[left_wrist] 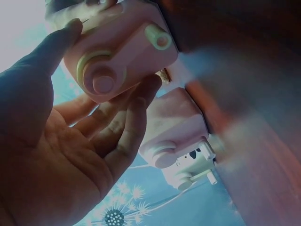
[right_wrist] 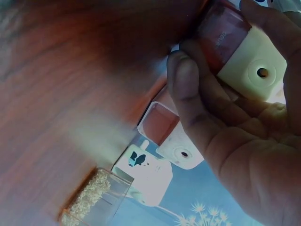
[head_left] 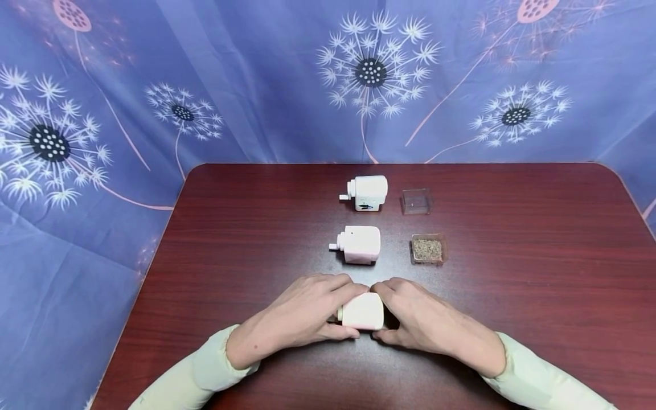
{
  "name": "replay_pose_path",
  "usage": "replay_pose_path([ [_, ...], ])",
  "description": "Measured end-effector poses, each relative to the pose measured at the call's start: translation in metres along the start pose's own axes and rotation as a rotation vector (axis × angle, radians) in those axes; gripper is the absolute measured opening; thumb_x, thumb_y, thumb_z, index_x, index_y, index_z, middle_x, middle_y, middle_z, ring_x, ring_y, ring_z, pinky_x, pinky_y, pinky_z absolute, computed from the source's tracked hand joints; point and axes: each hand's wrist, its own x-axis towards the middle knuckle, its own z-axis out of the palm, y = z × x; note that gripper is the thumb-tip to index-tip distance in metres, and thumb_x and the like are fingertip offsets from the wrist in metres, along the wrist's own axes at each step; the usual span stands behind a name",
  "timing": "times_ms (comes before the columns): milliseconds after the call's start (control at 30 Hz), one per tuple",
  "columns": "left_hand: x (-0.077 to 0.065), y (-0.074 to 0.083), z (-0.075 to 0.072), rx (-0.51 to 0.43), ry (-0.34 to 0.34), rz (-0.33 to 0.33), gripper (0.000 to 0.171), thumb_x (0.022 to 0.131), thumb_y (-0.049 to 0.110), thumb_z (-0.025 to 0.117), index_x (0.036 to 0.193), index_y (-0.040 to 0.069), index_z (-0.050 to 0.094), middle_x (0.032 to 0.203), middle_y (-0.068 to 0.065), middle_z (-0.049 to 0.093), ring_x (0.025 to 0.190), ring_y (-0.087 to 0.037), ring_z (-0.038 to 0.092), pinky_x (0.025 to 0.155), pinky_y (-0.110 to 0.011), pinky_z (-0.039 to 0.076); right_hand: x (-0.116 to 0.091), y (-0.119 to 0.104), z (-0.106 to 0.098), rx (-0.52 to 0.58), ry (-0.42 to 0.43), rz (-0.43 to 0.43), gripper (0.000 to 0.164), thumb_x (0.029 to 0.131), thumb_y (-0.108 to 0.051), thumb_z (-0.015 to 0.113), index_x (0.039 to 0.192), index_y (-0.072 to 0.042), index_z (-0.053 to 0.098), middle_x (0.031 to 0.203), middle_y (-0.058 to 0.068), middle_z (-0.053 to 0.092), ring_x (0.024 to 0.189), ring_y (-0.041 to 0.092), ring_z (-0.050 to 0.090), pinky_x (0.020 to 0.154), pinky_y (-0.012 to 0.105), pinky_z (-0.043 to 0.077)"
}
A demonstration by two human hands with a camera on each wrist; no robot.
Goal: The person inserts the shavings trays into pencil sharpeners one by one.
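A cream hand-crank pencil sharpener point(head_left: 363, 311) stands at the near middle of the table, between both hands. My left hand point(head_left: 307, 310) grips its crank side, thumb on the near face and fingers on the far face. In the left wrist view the crank handle point(left_wrist: 160, 38) juts out between thumb and fingers. My right hand point(head_left: 422, 316) holds the opposite end between thumb and fingers. In the right wrist view a dark see-through drawer point(right_wrist: 223, 35) sits in the sharpener, below the body with its round pencil hole point(right_wrist: 262, 73).
Behind stand a pale pink sharpener point(head_left: 361, 245) and a white sharpener point(head_left: 371, 192), cranks to the left. Right of them lie a clear drawer full of shavings point(head_left: 427, 249) and another clear drawer point(head_left: 416, 201). A blue dandelion-print cloth point(head_left: 277, 85) hangs beyond the table's back edge.
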Motion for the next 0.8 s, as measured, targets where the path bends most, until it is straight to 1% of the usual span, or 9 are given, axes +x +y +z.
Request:
replay_pose_path([
  [167,0.0,0.001,0.0,0.016,-0.002,0.0,0.059,0.084,0.055,0.067,0.13,0.02,0.056,0.1,0.014,0.052,0.078,0.0,0.044,0.068,-0.026,0.047,0.0,0.001,0.0,0.015,0.007,-0.017,0.046,0.066,-0.04,0.085,0.094,-0.017,0.058,0.082,-0.014,0.055,0.072,0.004,0.053,0.063,0.026,0.052],
  [267,0.0,0.0,-0.001,0.01,-0.015,-0.004,0.06,0.084,0.056,0.067,0.131,0.02,0.055,0.102,0.014,0.052,0.08,0.0,0.044,0.069,-0.027,0.047,-0.001,0.001,-0.001,0.021,-0.008,-0.012,0.047,0.067,-0.041,0.084,0.097,-0.017,0.058,0.084,-0.014,0.056,0.074,0.004,0.055,0.065,0.027,0.053],
  [433,0.001,-0.001,-0.004,-0.017,-0.044,-0.014,0.065,0.085,0.062,0.062,0.134,0.021,0.054,0.108,0.015,0.054,0.084,0.001,0.046,0.074,-0.028,0.048,-0.002,0.005,-0.008,0.024,-0.05,0.002,0.054,0.069,-0.042,0.082,0.111,-0.014,0.061,0.096,-0.011,0.061,0.088,0.005,0.058,0.077,0.028,0.053],
  [500,0.001,-0.001,-0.005,-0.031,-0.049,-0.022,0.067,0.085,0.065,0.059,0.135,0.021,0.054,0.112,0.015,0.055,0.088,0.002,0.048,0.076,-0.028,0.049,-0.003,0.007,-0.011,0.027,-0.059,0.002,0.059,0.071,-0.042,0.082,0.117,-0.013,0.061,0.101,-0.01,0.061,0.094,0.005,0.058,0.081,0.028,0.053],
  [600,0.002,-0.002,-0.008,-0.041,-0.048,-0.042,0.071,0.086,0.07,0.053,0.137,0.021,0.053,0.116,0.015,0.056,0.094,0.001,0.05,0.078,-0.029,0.049,-0.004,0.008,-0.015,0.03,-0.062,-0.011,0.059,0.073,-0.042,0.081,0.121,-0.014,0.061,0.104,-0.01,0.061,0.095,0.004,0.057,0.081,0.028,0.052],
  [700,0.002,-0.003,-0.011,-0.033,-0.045,-0.062,0.076,0.085,0.073,0.049,0.139,0.021,0.051,0.12,0.014,0.057,0.1,-0.001,0.052,0.082,-0.03,0.048,-0.004,0.008,-0.017,0.029,-0.053,-0.029,0.057,0.074,-0.039,0.08,0.122,-0.014,0.061,0.104,-0.011,0.06,0.095,0.004,0.057,0.081,0.028,0.052],
  [800,0.002,-0.004,-0.014,-0.011,-0.037,-0.07,0.078,0.085,0.075,0.048,0.14,0.019,0.05,0.124,0.012,0.057,0.106,-0.005,0.053,0.088,-0.033,0.047,-0.005,0.009,-0.02,0.009,-0.048,-0.032,0.062,0.074,-0.04,0.08,0.125,-0.012,0.06,0.107,-0.009,0.06,0.098,0.004,0.056,0.083,0.028,0.052],
])
